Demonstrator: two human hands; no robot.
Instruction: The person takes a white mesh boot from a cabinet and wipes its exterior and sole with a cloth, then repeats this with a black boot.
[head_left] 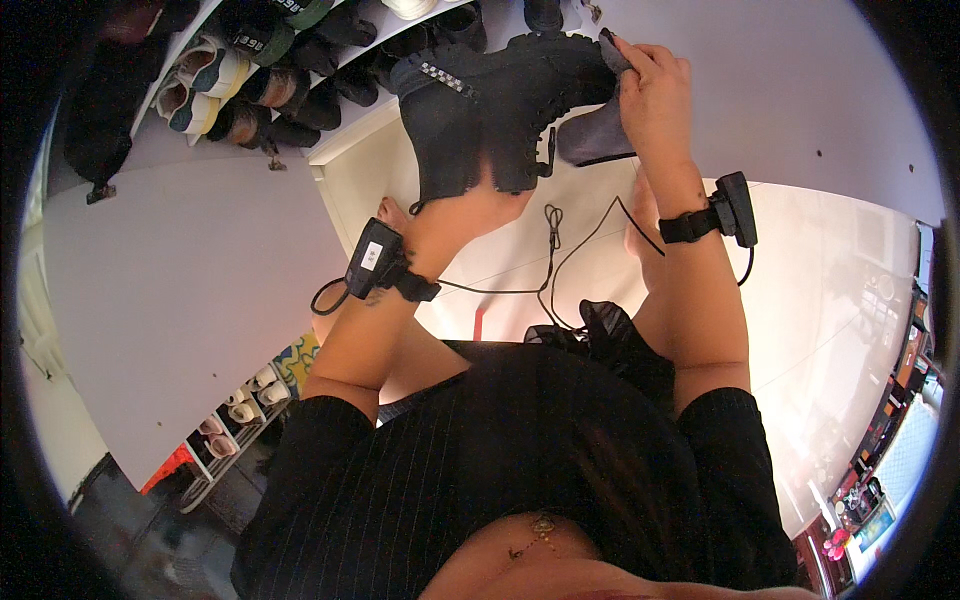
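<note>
A black lace-up ankle boot (455,125), with a checkered pull tab on its side, is held up in front of me, its toe pointing right. My left hand (492,205) reaches into the boot's shaft and supports it from inside; the fingers are hidden. At the toe, my right hand (655,90) pinches a grey cloth (613,52) against the boot's tip. Below the toe shows a grey, soft-looking piece (598,137); whether it belongs to the same cloth I cannot tell.
Shoes (205,85) crowd an open cabinet at the upper left, its white doors (180,290) spread to both sides. Black wrist devices (372,255) trail a cable (550,230) below the boot. A lower rack (235,425) holds several pale shoes.
</note>
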